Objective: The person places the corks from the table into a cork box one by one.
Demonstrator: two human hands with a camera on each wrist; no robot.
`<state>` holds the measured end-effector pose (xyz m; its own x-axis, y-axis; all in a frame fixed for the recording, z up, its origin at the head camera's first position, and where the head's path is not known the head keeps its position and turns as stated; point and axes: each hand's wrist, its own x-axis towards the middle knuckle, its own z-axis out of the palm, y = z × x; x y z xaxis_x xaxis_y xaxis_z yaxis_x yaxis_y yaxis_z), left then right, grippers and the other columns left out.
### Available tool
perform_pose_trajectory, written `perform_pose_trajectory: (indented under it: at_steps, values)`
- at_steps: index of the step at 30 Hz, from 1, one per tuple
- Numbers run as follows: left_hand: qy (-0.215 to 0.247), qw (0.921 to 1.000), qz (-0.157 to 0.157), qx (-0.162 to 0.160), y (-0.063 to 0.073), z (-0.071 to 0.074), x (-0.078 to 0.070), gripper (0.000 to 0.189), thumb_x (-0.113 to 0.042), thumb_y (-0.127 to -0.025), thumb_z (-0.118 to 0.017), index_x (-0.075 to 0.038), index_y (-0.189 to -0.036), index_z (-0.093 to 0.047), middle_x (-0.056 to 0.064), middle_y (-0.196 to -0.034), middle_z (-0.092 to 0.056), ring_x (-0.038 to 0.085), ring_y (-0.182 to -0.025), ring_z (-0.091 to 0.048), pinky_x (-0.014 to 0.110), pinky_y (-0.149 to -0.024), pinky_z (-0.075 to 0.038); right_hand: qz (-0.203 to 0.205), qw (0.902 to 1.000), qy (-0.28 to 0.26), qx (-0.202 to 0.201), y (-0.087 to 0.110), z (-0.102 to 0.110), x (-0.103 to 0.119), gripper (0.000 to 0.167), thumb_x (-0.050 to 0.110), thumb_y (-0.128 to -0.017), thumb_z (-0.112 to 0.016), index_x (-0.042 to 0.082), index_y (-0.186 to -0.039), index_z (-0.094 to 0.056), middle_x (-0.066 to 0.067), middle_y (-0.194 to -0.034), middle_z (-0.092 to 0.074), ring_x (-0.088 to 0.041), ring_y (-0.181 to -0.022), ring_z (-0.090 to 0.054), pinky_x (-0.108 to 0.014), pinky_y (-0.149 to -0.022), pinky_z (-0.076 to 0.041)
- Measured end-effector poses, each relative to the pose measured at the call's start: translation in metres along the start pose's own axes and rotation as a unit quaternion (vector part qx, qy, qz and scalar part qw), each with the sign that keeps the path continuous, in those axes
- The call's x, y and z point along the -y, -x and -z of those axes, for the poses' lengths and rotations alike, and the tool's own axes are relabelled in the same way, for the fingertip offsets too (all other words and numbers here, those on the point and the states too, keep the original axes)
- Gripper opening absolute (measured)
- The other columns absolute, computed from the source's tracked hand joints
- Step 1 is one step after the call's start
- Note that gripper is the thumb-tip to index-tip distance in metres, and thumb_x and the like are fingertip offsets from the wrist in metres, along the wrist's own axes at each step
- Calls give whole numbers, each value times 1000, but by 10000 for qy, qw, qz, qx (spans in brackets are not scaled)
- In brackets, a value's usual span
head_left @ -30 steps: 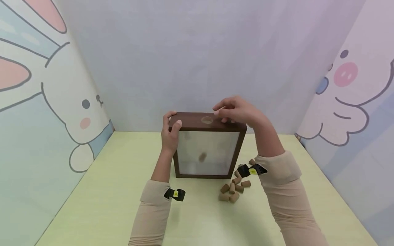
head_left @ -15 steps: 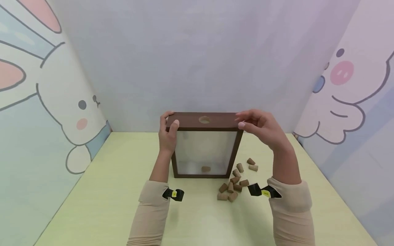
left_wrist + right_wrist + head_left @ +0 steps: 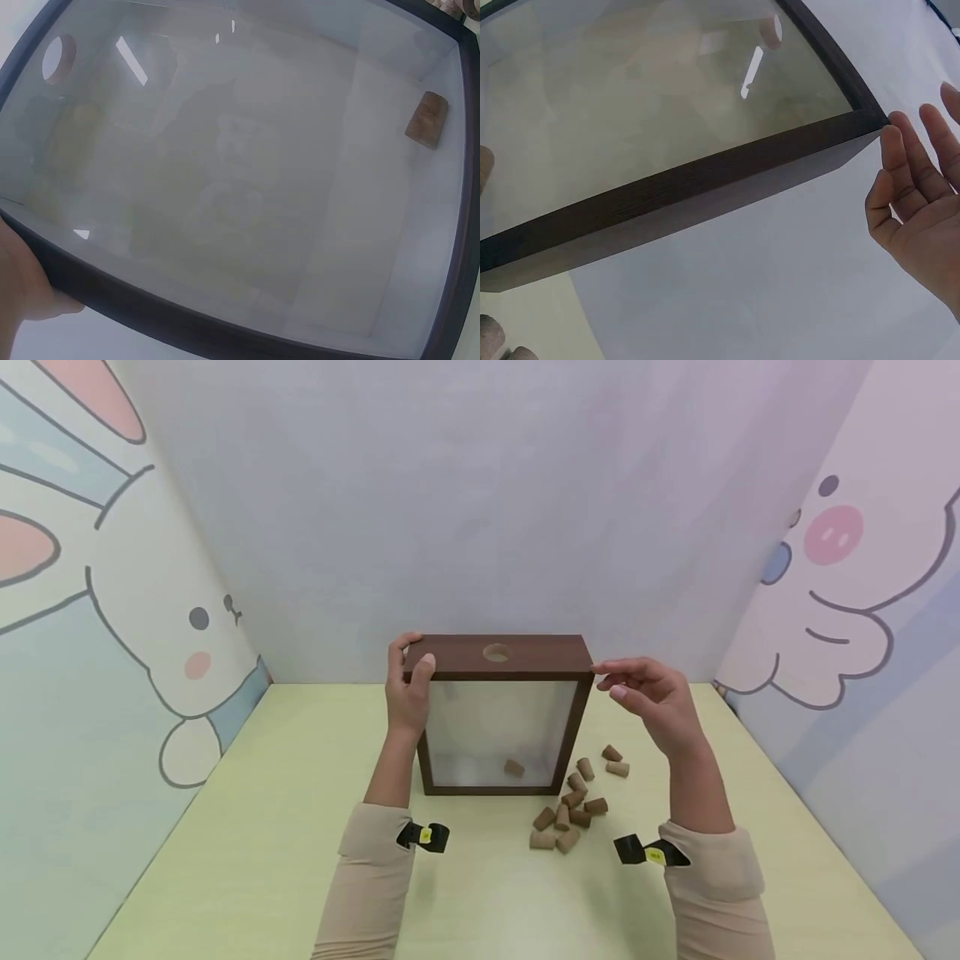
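Observation:
A dark brown wooden frame box (image 3: 465,647) with a clear front and a round hole in its top stands upright on the table. My left hand (image 3: 408,697) grips its upper left corner, thumb on the front edge. One cork (image 3: 513,767) lies inside on the box's floor; the left wrist view shows this cork (image 3: 427,120) behind the pane. Beside the upper right corner, my right hand (image 3: 656,702) holds nothing, its fingers loosely bent. In the right wrist view its fingertips (image 3: 891,135) are at the corner; whether they touch it I cannot tell.
Several loose corks (image 3: 562,816) lie on the pale green table (image 3: 300,860) by the box's lower right corner, two of them a little farther back. A plain wall (image 3: 480,527) rises behind, with cartoon-printed panels on the left and right.
My right hand has moved from above the hole to the right of the box. The cork that was falling inside has landed and shifted slightly right. The left hand keeps its grip.

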<state>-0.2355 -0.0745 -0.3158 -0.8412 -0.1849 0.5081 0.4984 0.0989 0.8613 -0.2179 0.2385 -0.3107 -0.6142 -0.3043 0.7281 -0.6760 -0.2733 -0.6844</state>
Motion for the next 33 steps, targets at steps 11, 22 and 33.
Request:
perform_pose_trajectory:
  at_steps: [11,22,33]
  values:
    - [-4,9999,72,135,1,3,-2,49,-29,-87,-45,-5,-129,-42,10,-124,-41,17,-92,-41,37,-79,-34,-473,9977,-65,-477,20,14,-16,24,-15,-85,-51,-14,-108,-58,-13,-103,-64,-22,-90,-60,-27,-80,-46]
    - [187,9993,-30,318,-1,3,-1,49,-26,-86,-45,-1,-127,-40,9,-126,-37,16,-96,-38,37,-82,-31,-1820,9694,1000,-1309,47,43,-42,26,-3,-87,-59,-12,-112,-57,-4,-98,-65,-14,-88,-62,-23,-76,-47]
    - [457,9967,267,613,-7,6,24,56,-32,-83,-51,-9,-132,-37,4,-117,-36,20,-95,-37,38,-81,-30,-2512,9463,1488,-1385,77,67,-65,25,4,-88,-61,-3,-112,-60,1,-98,-65,-9,-88,-60,-21,-73,-47]
